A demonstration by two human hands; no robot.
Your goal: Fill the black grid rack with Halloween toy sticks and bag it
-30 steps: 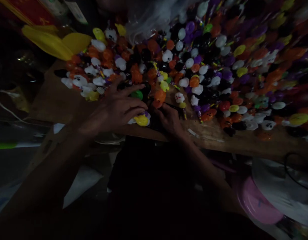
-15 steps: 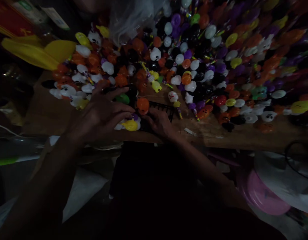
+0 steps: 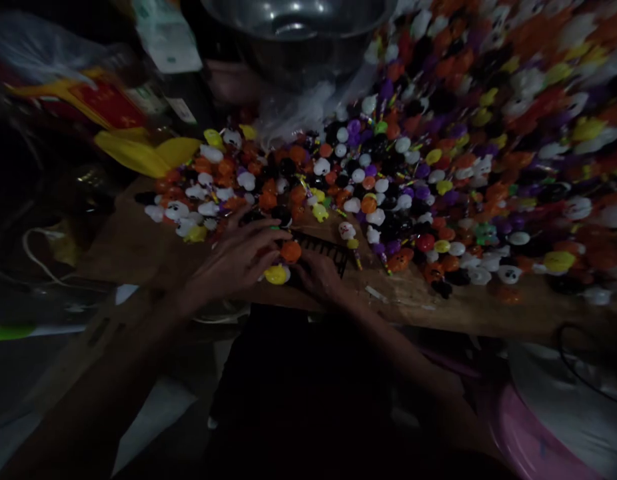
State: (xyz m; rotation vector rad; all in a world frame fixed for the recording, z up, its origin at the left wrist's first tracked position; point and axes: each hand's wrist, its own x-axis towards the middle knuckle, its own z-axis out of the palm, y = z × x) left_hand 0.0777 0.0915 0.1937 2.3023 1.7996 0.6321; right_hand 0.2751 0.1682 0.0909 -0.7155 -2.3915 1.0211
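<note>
A big heap of small plastic toy figures (image 3: 418, 167) in orange, white, black, purple and yellow covers a brown table (image 3: 138, 247). My left hand (image 3: 235, 257) lies palm down with fingers spread over a few of them at the near edge of the heap. Just under its fingertips sit an orange figure (image 3: 291, 251) and a yellow one (image 3: 277, 274). My right hand (image 3: 321, 277) rests beside them, its fingers curled on a black ridged tray (image 3: 325, 248). The dim light hides whether either hand grips anything.
A metal bowl (image 3: 293, 27) stands at the back with clear plastic film (image 3: 308, 110) below it. A yellow bag (image 3: 143, 153) and red packaging (image 3: 101, 103) lie at the left. A pink round lid (image 3: 523, 433) sits low at the right, off the table.
The camera has tilted up, bringing the metal bowl into view. Both hands stay at the near edge of the heap; the left fingers have shifted slightly over the orange and yellow figures.
</note>
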